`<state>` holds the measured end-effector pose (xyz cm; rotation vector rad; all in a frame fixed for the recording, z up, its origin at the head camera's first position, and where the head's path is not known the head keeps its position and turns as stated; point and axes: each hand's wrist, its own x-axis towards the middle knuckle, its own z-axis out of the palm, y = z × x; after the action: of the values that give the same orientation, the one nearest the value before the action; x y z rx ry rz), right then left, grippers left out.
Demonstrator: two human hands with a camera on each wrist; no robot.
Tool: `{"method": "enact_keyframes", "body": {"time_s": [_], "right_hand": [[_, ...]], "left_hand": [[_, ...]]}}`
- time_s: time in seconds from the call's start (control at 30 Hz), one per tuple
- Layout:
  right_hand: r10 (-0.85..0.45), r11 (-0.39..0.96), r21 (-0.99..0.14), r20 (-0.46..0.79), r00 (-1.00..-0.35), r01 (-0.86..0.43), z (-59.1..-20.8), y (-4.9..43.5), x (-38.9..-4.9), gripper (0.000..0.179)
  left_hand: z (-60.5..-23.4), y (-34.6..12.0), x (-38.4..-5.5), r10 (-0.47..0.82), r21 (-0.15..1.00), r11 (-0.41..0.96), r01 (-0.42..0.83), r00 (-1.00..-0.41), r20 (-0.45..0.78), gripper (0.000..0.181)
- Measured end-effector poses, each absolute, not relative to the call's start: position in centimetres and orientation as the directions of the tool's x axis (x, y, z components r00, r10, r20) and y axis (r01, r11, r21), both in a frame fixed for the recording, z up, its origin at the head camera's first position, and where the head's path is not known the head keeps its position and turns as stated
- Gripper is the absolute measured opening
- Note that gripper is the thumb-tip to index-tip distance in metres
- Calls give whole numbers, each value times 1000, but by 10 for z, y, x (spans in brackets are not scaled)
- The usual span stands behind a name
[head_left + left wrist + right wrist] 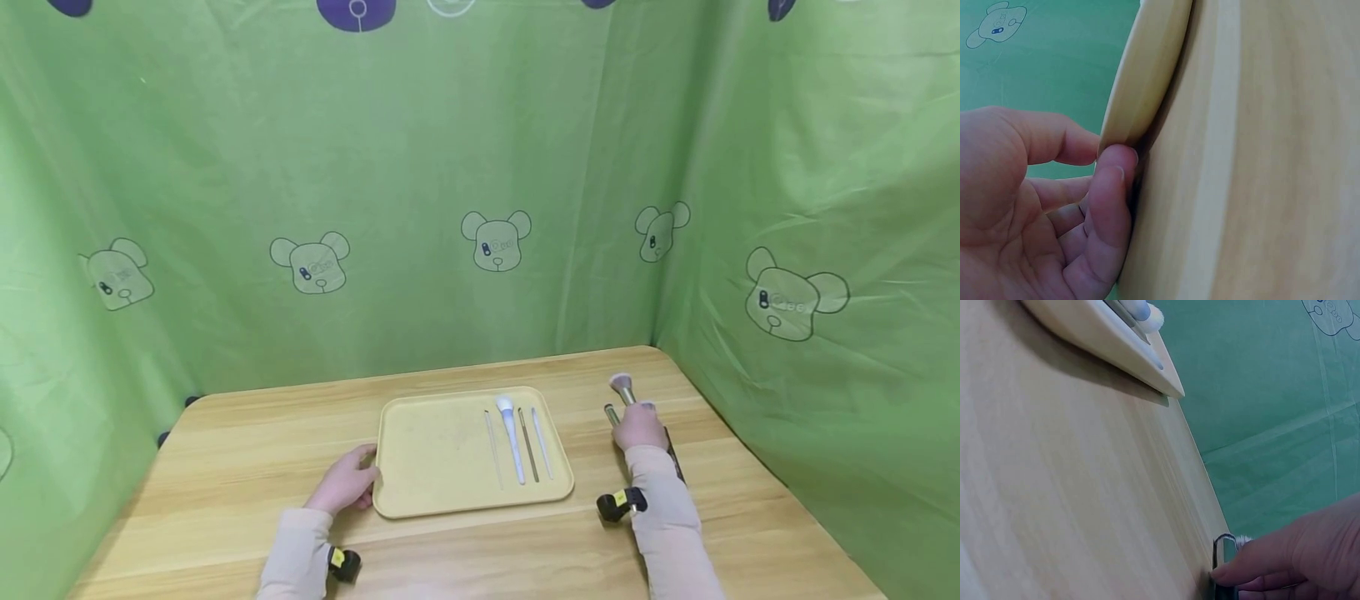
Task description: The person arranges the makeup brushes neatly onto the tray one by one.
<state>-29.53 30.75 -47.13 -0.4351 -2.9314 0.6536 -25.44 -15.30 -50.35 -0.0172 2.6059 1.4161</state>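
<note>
My left hand (345, 481) is at the left edge of a yellow tray (431, 450); in the left wrist view its thumb and fingertips pinch the tray's rim (1141, 75). On the tray's right side lie a thick white-and-blue makeup brush (513, 442), a slim brown brush (529, 446), a slim pale-blue one (542, 442) and a thin pale stick (492, 446). Right of the tray, my right hand (641, 427) pinches a dark, round-ended piece (1225, 550), seemingly a brush handle. A fluffy makeup brush (622, 386) sticks out ahead of the fingers, its lower part hidden.
The wooden table (247, 450) carries everything. A dark slim handle (675, 458) shows beside my right wrist. Green curtains (405, 192) with bear heads stand close behind the table and along its sides. A small black device is strapped at each wrist.
</note>
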Motion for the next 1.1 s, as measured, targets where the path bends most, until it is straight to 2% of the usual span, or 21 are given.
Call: {"method": "enact_keyframes", "body": {"time_s": [0.6,1.1], "right_hand": [[308,851,-468,75,-948,240,-470,307,-297,24],[266,839,-527,180,-947,136,-461,301,-299,22]], "left_hand": [[-502,-151,-253,67,828,552,-96,-985,-158,61],[-500,-151,-251,58,830,548,-106,-985,-164,60]]}}
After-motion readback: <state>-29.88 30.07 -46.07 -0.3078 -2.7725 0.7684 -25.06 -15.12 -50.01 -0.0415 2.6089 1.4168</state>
